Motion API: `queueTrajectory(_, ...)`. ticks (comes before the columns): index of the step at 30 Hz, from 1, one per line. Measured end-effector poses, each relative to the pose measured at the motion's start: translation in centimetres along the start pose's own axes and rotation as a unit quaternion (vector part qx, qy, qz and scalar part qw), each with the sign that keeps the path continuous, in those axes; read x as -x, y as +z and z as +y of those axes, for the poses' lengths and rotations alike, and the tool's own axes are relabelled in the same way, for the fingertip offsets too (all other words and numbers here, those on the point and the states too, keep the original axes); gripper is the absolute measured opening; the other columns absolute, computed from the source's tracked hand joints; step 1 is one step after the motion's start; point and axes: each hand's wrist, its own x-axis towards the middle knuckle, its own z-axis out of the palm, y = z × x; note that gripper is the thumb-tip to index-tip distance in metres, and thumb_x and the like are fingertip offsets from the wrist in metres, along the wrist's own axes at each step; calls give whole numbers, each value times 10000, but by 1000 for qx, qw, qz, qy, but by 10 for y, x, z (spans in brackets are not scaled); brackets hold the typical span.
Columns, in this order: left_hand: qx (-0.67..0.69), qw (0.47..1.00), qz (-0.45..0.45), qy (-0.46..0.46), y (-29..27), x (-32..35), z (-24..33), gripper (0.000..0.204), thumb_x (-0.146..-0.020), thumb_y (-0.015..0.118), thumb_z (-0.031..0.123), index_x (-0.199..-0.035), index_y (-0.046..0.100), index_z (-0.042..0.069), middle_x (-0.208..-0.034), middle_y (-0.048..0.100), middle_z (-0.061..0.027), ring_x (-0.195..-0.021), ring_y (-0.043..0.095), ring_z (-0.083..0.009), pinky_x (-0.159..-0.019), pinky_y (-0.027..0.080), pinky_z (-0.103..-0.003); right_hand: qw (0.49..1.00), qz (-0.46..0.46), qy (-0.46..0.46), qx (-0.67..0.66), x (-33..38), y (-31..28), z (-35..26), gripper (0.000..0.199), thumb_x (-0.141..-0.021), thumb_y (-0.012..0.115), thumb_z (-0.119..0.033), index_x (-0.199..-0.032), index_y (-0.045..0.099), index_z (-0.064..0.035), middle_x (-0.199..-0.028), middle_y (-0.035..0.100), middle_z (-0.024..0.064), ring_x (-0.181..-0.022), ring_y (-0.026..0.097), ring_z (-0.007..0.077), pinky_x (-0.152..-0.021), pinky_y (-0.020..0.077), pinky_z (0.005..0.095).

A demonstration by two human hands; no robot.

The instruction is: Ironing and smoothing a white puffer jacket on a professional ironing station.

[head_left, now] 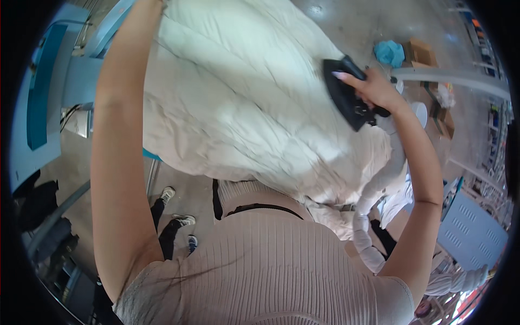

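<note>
A quilted white puffer garment or quilt (249, 97) hangs spread out in front of me, its stitched channels running slantwise. My right hand (376, 89) is wrapped round the handle of a dark steam iron (341, 100). The iron is upright on its side edge, its flat face toward the white fabric's right border; whether it touches is hard to tell. My left arm (122, 108) stretches up along the fabric's left side, and its hand lies beyond the top edge of the picture.
A teal and light-blue machine (40, 86) stands at the left. People's shoes (184, 220) show on the floor at lower left. Cardboard boxes (421, 52) and a blue bag (389, 53) lie at far right. A white wrapped hose (374, 189) hangs beside my right arm, near a grey-blue slotted panel (471, 227).
</note>
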Motion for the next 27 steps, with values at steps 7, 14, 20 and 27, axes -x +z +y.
queueTrajectory(7,-288,916,123,249,-40,111,-88,797,-880,517,567,-1317,429,-94,-1298,499,-290,-1216,473,-413,-1041,358,-428,962,253,44,87,79,-21,136,599,-811,671,-529,-737,630,63,-563,571,56,-480,553,167,-479,432,309)
queueTrajectory(14,-288,831,-146,452,-26,411,-89,651,-834,633,234,-1420,384,103,-1468,369,-143,-1363,326,-320,-1121,186,-497,990,81,-9,-117,164,80,122,542,-803,708,-484,-663,596,28,-498,502,10,-422,484,102,-415,364,264)
queueTrajectory(20,-377,832,7,408,-37,390,-170,623,-851,593,265,-1418,386,109,-1449,386,-156,-1342,342,-332,-1079,210,-516,948,171,230,-139,224,100,275,593,-772,716,-533,-641,569,26,-494,510,38,-390,497,131,-388,396,276)
queueTrajectory(27,-132,834,385,-372,-49,357,-185,1100,-709,523,799,-1437,296,6,-1436,391,-179,-1335,346,-341,-1064,276,-534,877,291,356,-142,279,130,536,640,-764,677,-599,-838,637,35,-599,575,95,-467,576,193,-430,441,323)
